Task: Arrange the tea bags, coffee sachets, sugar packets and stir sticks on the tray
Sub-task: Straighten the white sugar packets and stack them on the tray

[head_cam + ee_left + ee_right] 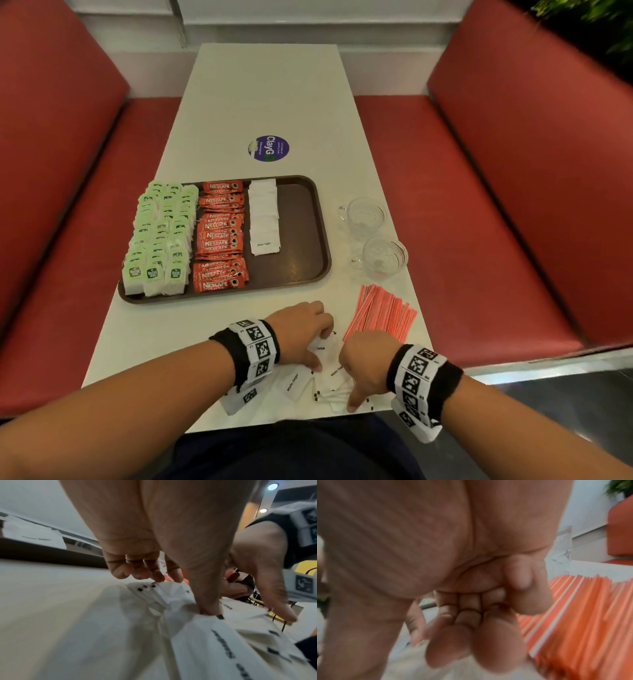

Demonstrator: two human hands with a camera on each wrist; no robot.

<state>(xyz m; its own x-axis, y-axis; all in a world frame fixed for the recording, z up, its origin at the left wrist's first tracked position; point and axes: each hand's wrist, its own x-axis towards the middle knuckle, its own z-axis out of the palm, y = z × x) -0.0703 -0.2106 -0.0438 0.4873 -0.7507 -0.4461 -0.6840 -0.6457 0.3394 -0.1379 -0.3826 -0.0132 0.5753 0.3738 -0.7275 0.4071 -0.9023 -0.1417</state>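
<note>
The loose white paper sugar packets are lying on the near edge of the white desk, short of the brown plastic tray. The left hand is pinching packets with curled fingers. The right hand is touching them, fingers curled; grip unclear. Orange stir sticks are lying beside.

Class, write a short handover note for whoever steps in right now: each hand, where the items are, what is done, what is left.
Left hand pinches loose sugar packets at the table's near edge; right hand rests on the same pile, grip unclear.
Done: tea bags, coffee sachets and one sugar column lie on the tray.
Left: remaining sugar, then stir sticks, lying right of the pile.
</note>
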